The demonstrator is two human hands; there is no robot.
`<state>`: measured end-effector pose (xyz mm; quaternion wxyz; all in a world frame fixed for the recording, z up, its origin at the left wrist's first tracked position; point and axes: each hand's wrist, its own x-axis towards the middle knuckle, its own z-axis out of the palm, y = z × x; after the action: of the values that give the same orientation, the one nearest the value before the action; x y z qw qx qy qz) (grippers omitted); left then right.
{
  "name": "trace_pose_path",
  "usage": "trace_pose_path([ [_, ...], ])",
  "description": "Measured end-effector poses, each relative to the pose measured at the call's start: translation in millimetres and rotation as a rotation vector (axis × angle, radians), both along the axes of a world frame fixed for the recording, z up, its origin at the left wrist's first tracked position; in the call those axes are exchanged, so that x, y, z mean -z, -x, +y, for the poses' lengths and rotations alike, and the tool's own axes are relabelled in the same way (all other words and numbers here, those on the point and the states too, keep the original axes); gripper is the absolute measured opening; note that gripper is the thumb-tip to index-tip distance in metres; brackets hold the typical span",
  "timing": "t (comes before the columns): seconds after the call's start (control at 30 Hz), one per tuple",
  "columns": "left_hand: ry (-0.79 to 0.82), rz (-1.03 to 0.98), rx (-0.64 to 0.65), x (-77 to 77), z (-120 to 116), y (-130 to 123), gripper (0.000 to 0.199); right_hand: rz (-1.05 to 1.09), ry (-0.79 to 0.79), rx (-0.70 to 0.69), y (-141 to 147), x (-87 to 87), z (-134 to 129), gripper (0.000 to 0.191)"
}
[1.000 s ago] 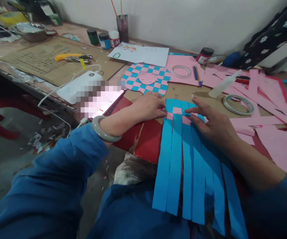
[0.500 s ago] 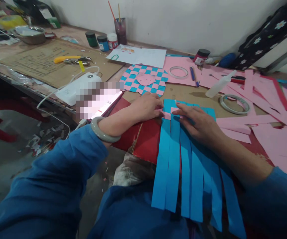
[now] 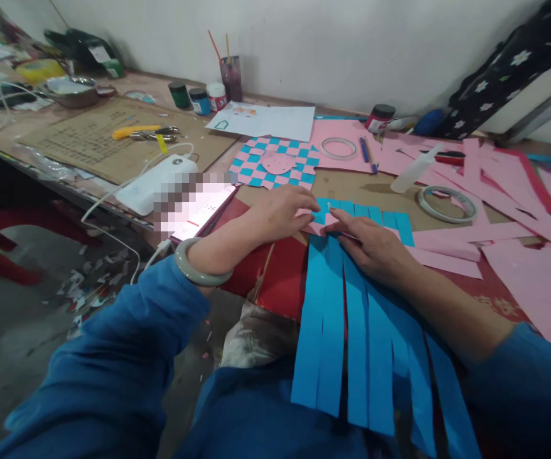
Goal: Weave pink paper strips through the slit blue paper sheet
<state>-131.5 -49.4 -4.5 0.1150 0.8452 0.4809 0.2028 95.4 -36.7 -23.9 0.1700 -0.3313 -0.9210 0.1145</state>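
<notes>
A blue paper sheet (image 3: 355, 319) cut into long strips hangs over the near table edge toward my lap. Across its uncut far end runs a pink paper strip (image 3: 316, 228), passing over some blue strips and under others. My left hand (image 3: 287, 210), a bangle on its wrist, pinches the pink strip near its left end. My right hand (image 3: 368, 245) lies over the blue sheet with fingers extended, their tips touching the weave. Part of the pink strip is hidden under the right hand. Behind the hands lies a finished-looking pink-and-blue woven mat (image 3: 251, 162).
A phone (image 3: 199, 213) and white power bank (image 3: 153, 185) with cables lie left. Tape rolls (image 3: 447, 204), a squeeze bottle (image 3: 416, 169) and pink paper scraps (image 3: 518, 185) spread right. Paint jars (image 3: 199, 102) and a brush cup (image 3: 230, 78) stand by the wall.
My right fingers have drawn in closer to my left hand and lower onto the weave. More of the pink strip shows right of my right hand. The view has shifted slightly.
</notes>
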Motion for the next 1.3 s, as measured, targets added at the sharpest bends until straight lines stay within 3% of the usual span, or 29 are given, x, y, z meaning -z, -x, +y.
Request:
trace_pose_path([
  [0.1, 0.02, 0.013, 0.219, -0.8, -6, -5, 0.026, 0.057, 0.073, 0.046, -1, 2.1, 2, 0.053],
  [0.2, 0.072, 0.092, 0.319, -2.3, -10, -8, 0.026, 0.141, 0.206, 0.07, -2, 4.2, 5, 0.058],
  [0.33, 0.102, 0.145, 0.321, -4.0, -11, -7, 0.029, 0.304, 0.327, 0.09, -11, -0.7, 11, 0.062],
  [0.43, 0.103, 0.131, 0.329, -4.3, -10, -6, 0.028, 0.392, 0.228, 0.167, -23, -9.5, 13, 0.062],
  [0.7, 0.114, 0.133, 0.315, -4.1, -11, -6, 0.03, 0.167, 0.321, 0.086, -28, -11.0, 9, 0.056],
  [0.93, 0.071, 0.098, 0.343, 0.4, -9, -4, 0.03, 0.243, 0.229, 0.212, -45, -20.5, 17, 0.058],
  [1.3, 0.019, 0.102, 0.335, -1.1, -11, -4, 0.028, 0.002, 0.081, -0.065, -31, -7.6, -3, 0.052],
])
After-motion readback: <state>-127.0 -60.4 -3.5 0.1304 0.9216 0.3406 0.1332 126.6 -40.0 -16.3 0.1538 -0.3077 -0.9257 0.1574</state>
